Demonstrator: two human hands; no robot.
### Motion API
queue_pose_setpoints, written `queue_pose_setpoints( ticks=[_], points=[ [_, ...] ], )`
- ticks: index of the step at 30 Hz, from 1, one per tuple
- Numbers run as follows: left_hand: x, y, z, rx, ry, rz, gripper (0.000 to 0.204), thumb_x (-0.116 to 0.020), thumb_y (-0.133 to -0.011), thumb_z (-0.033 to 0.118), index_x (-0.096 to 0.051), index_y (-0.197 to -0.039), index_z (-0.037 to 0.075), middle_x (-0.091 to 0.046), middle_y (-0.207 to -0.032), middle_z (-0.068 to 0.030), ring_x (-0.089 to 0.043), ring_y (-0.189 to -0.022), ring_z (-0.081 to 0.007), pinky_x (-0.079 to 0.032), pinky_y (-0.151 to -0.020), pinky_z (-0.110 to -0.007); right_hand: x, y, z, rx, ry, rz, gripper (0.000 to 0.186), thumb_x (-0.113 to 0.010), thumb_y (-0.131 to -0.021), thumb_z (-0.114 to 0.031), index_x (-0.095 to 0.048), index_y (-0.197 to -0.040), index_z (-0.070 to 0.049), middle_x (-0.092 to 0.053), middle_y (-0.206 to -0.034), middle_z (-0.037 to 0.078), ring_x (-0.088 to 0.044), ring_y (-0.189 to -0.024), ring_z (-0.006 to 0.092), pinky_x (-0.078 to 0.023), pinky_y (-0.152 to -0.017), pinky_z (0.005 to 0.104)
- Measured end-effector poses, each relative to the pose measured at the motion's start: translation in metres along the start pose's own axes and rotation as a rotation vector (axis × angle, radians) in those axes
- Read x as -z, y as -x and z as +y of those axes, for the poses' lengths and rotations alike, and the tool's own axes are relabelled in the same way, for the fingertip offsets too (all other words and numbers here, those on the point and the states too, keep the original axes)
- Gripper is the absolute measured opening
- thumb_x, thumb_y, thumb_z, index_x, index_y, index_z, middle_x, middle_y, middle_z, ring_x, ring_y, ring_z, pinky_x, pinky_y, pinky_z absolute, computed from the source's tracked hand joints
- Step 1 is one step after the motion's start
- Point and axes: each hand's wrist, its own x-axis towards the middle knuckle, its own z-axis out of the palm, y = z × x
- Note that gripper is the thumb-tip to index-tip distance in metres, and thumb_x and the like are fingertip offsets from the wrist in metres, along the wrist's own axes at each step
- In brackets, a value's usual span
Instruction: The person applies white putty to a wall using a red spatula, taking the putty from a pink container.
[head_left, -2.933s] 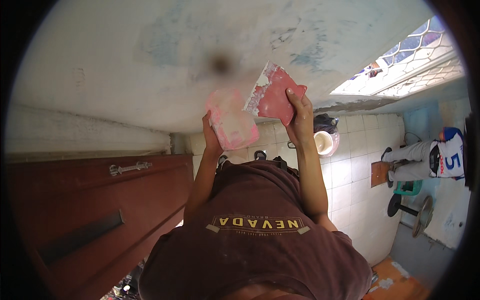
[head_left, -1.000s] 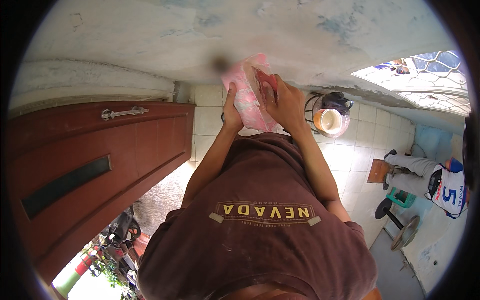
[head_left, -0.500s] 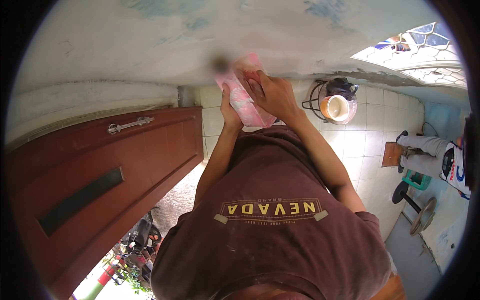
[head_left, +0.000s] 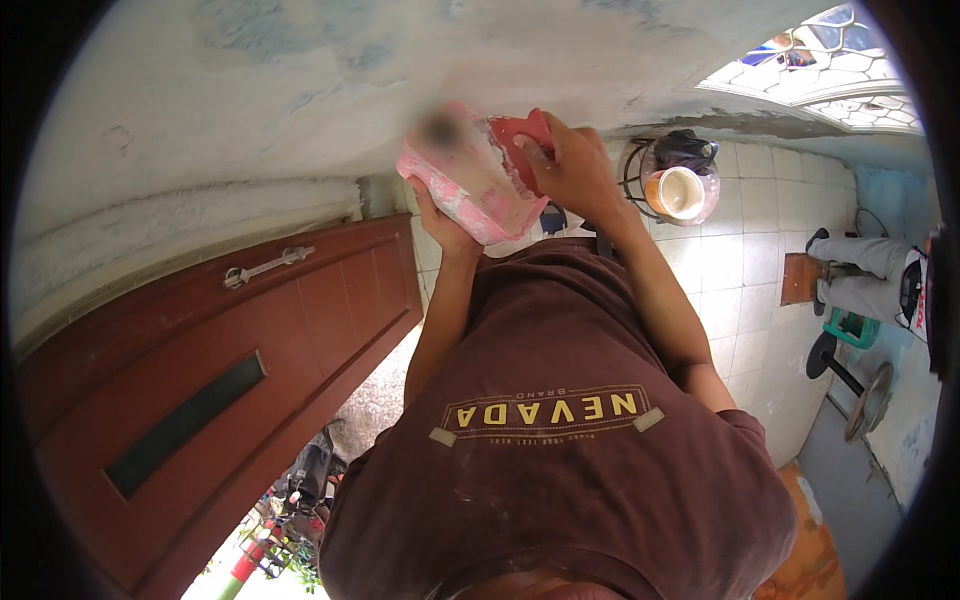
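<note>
In front of my chest, my left hand (head_left: pixel 446 224) grips a pink tray (head_left: pixel 478 215) from its left side, fingers underneath. Whitish paste smears the tray's walls and floor. At the tray's right side, my right hand (head_left: pixel 578 172) is closed on a red plastic scraper (head_left: pixel 522 130). White paste clings along the scraper's edge, which is over the tray. A dark blurred spot covers part of the tray's far end. Just beyond lies a pale wall (head_left: pixel 300 110) with bluish patches.
To the right, a round stool (head_left: pixel 632 180) bears a tub (head_left: pixel 680 195) and a black plastic bag (head_left: pixel 688 150). A reddish door (head_left: pixel 230 370) stands at left. Another person (head_left: pixel 875 275) in grey trousers is far right, near a green stool (head_left: pixel 852 328). A metal-grille window (head_left: pixel 830 60) is upper right.
The tray has tilted, showing more of its inside, and shifted slightly left. My right hand has moved right and up with the scraper, which is now plainly visible.
</note>
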Motion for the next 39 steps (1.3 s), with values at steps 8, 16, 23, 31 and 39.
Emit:
queue_pose_setpoints(
  ticks=[8,16,23,31,39],
  points=[
    [-0.004,0.001,0.001,0.071,-0.074,-0.038,0.066,-0.030,-0.110,0.055,-0.036,-0.153,0.005,-0.050,-0.149,-0.0131,-0.051,-0.135,-0.0288,-0.043,-0.112,-0.045,-0.021,0.002,0.012,0.114,0.191,-0.072,0.027,-0.069,-0.093,-0.022,-0.065,-0.109,-0.001,-0.067,-0.069,0.019,-0.066,-0.064,0.0415,-0.050,-0.059,0.0494],
    [-0.003,0.005,-0.008,0.055,-0.199,0.020,0.072,-0.029,-0.108,0.059,-0.034,-0.155,0.004,-0.047,-0.151,-0.0153,-0.049,-0.138,-0.0319,-0.042,-0.114,-0.045,-0.030,0.005,0.015,0.106,0.148,-0.088,0.028,-0.067,-0.093,-0.020,-0.064,-0.110,0.002,-0.065,-0.068,0.021,-0.064,-0.063,0.0426,-0.049,-0.058,0.0500],
    [0.010,-0.002,0.000,0.023,-0.182,-0.062,0.072,-0.030,-0.108,0.059,-0.034,-0.155,0.005,-0.047,-0.151,-0.0154,-0.049,-0.137,-0.0321,-0.042,-0.113,-0.046,-0.027,0.005,0.013,0.046,-0.062,-0.099,0.029,-0.068,-0.093,-0.016,-0.064,-0.110,0.006,-0.063,-0.066,0.023,-0.062,-0.061,0.0447,-0.048,-0.059,0.0498],
    [0.026,-0.004,-0.002,0.037,-0.219,-0.042,0.069,-0.027,-0.110,0.057,-0.037,-0.154,0.005,-0.050,-0.148,-0.0144,-0.052,-0.134,-0.0297,-0.044,-0.111,-0.045,-0.043,0.019,0.015,0.121,0.012,-0.197,0.030,-0.069,-0.093,-0.018,-0.064,-0.110,0.006,-0.063,-0.070,0.026,-0.063,-0.065,0.0453,-0.047,-0.059,0.0500],
    [0.024,-0.012,-0.009,0.020,-0.099,0.027,0.068,-0.028,-0.109,0.057,-0.036,-0.154,0.006,-0.050,-0.149,-0.0134,-0.050,-0.136,-0.0285,-0.041,-0.114,-0.044,-0.021,0.008,0.019,-0.097,-0.178,-0.218,0.034,-0.068,-0.097,-0.026,-0.063,-0.116,0.002,-0.070,-0.077,0.020,-0.066,-0.061,0.0335,-0.051,-0.061,0.0438]
  ],
)
